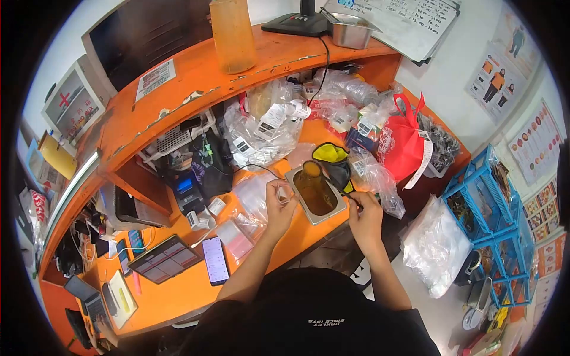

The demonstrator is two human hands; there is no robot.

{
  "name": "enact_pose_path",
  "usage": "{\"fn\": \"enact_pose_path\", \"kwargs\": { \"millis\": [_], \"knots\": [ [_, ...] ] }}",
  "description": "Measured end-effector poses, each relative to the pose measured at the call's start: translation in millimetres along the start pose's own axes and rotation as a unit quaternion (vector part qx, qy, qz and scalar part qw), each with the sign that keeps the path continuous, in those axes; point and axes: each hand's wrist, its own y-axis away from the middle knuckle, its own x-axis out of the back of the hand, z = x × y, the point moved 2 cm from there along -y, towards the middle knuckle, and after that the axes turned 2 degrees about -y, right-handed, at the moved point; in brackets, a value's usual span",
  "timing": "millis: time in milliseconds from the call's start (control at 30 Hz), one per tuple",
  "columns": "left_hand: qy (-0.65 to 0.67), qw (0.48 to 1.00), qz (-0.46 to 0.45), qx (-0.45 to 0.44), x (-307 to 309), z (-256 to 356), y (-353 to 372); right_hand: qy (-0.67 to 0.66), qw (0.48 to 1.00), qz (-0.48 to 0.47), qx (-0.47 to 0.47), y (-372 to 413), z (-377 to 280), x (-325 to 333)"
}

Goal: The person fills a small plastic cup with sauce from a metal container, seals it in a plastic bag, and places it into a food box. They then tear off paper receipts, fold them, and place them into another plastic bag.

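Note:
A rectangular metal container (340, 209) of brown liquid stands near the front edge of the orange counter, between my hands. Inside it, at the far end, a round brownish piece (312, 171) rises above the liquid. My left hand (280, 209) is closed in a pinch on a small piece of clear plastic (284, 193), just left of the container. At the opposite rim, my right hand (366, 215) has its fingers curled around a thin dark piece I cannot make out. Behind the container lies a yellow and black item (332, 155).
Bagged goods (267, 133) and a red bag (401, 139) crowd the shelf behind. To my left are a phone (215, 261), a tablet (166, 259) and a card terminal (189, 193). Another person's hand (105, 332) shows at lower left. Blue crates (496, 237) stand at right.

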Motion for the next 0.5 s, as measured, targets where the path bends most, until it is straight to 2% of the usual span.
{"fn": "enact_pose_path", "kwargs": {
  "millis": [67, 133, 167, 233, 333, 500],
  "knots": [
    [-0.005, 1.0, -0.002, -0.003, -2.4, -6.2, -0.2, -0.023, 1.0, 0.021, -0.002, -2.4, -9.8, 7.7],
    [0.018, 0.999, 0.007, -0.05, -7.7, -4.2, -1.0, -0.013, 0.999, 0.031, 0.016, 1.7, -5.3, 7.3],
    [0.017, 0.998, 0.009, -0.051, -8.9, 0.0, -0.1, -0.017, 1.0, 0.018, -0.008, 6.5, -0.6, 5.0],
    [0.018, 1.0, -0.002, 0.009, -10.4, 7.3, 3.6, -0.015, 0.999, -0.005, -0.041, 19.1, 10.9, -1.7],
    [-0.002, 1.0, -0.007, 0.0, -10.6, 1.3, 2.3, 0.011, 0.998, -0.029, -0.047, 39.4, 32.5, -12.3],
    [0.021, 1.0, -0.005, -0.011, -19.3, 11.8, 1.7, 0.006, 0.999, -0.012, -0.033, 30.4, 18.4, 7.2]
  ]
}}
